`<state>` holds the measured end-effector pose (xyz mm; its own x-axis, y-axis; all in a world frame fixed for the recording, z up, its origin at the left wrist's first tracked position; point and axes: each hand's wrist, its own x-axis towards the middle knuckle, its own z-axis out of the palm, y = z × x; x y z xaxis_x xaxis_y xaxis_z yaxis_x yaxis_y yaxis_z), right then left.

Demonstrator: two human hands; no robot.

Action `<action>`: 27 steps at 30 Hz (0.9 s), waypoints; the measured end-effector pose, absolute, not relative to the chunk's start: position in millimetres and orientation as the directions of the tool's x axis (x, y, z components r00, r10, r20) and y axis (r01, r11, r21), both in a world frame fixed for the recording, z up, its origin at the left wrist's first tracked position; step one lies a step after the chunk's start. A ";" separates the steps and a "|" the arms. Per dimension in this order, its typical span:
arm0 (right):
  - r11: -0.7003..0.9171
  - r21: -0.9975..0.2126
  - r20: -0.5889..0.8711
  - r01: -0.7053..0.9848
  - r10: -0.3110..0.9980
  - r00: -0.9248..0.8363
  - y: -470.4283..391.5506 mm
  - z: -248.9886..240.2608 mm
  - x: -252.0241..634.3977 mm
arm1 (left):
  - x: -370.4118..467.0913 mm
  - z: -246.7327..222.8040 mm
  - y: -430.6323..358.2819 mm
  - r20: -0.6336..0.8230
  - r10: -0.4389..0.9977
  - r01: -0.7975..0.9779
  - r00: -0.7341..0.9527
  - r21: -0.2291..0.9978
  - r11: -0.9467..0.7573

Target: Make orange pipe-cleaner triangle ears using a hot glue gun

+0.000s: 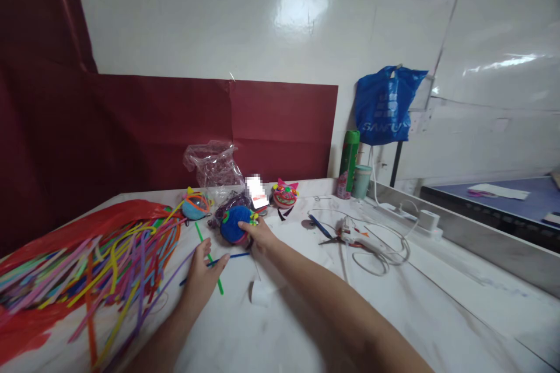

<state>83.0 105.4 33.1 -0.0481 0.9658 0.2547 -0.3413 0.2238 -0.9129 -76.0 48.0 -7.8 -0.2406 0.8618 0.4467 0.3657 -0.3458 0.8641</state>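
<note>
While the R hand (pixel 261 234) holds the blue ball (pixel 233 225) by its right side, thumb across the front & fingers mostly hidden, the ball sits at abt the mid of the white table (pixel 245 338) (can't tell if it's resting on the top or lifted a bit). Yellow & green bits show on it. L hand (pixel 205 265) is spread wide, thumb well apart from the fingers, next to a green stick (pixel 199 231) and a dark blue stick (pixel 240 255) that cross nr it; contact unclear. Small white roll (pixel 259 292) lies closer to the wearer. Behind the ball: clear plastic bag (pixel 216 166), a phone (pixel 258 192) w/ its screen blurred out, and a red-pink decorated ball (pixel 285 197). Light blue ball (pixel 192 208) w/ orange trim is left of those, then a big spread of coloured strips (pixel 126 262), partly on red plastic (pixel 144 208). Over on the right, a glue gun (pixel 352 232) w/ looped cable, a blue-handled tool (pixel 320 226), and, farther back, a green can (pixel 350 154) just beside a pale cup (pixel 361 182).
</note>
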 end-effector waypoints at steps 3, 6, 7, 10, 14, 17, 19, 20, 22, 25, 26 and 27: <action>0.260 -0.895 0.314 -0.363 0.944 -0.099 79.4 51.3 103.0 | -71.2 0.4 39.7 0.466 0.862 0.266 -0.202 0.873 -0.409; 0.354 -0.877 0.443 -0.325 0.858 -0.260 42.6 60.0 123.8 | -60.1 9.4 23.1 0.503 0.863 0.087 -0.051 0.863 -0.497; 0.375 -0.882 0.451 -0.286 0.848 -0.278 30.8 59.4 129.4 | -55.3 12.1 16.1 0.504 0.863 0.019 0.013 0.863 -0.505; 0.407 -0.903 0.429 -0.135 0.854 -0.295 4.9 49.1 141.0 | -40.5 18.0 -4.3 0.428 0.893 -0.147 0.137 0.901 -0.409; 0.394 -0.908 0.418 -0.141 0.837 -0.354 -6.1 32.2 149.5 | -30.8 19.2 -17.7 0.298 0.941 -0.192 0.163 0.945 -0.266; 0.392 -0.905 0.425 -0.165 0.819 -0.386 -6.6 27.0 155.1 | -32.5 16.3 -15.9 0.260 0.947 -0.215 0.191 0.952 -0.218; 0.375 -0.905 0.424 -0.199 0.814 -0.396 -6.2 26.7 158.3 | -34.9 13.9 -12.8 0.235 0.948 -0.262 0.214 0.949 -0.176; 0.352 -0.906 0.419 -0.235 0.822 -0.385 -6.0 27.2 159.4 | -35.9 13.0 -11.5 0.225 0.949 -0.295 0.220 0.943 -0.155; 0.268 -0.907 0.373 -0.326 0.870 -0.322 -5.5 28.7 160.8 | -36.9 12.7 -10.2 0.207 0.953 -0.376 0.220 0.920 -0.113; 0.164 -0.896 0.284 -0.413 0.926 -0.249 -5.7 31.2 161.2 | -36.1 17.0 -11.2 0.196 0.961 -0.522 0.193 0.850 -0.068; 0.173 -0.895 0.291 -0.412 0.925 -0.244 -6.3 31.6 161.1 | -35.7 19.6 -11.7 0.182 0.966 -0.567 0.183 0.822 -0.048; 0.199 -0.897 0.313 -0.395 0.917 -0.249 -7.4 31.8 160.8 | -35.5 22.5 -12.0 0.161 0.972 -0.607 0.171 0.794 -0.025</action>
<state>160.8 -7.4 31.8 -0.2493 0.9165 0.3128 -0.3948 0.1987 -0.8970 -35.5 -12.0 22.5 0.1714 0.9719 0.1611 -0.6068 -0.0247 0.7945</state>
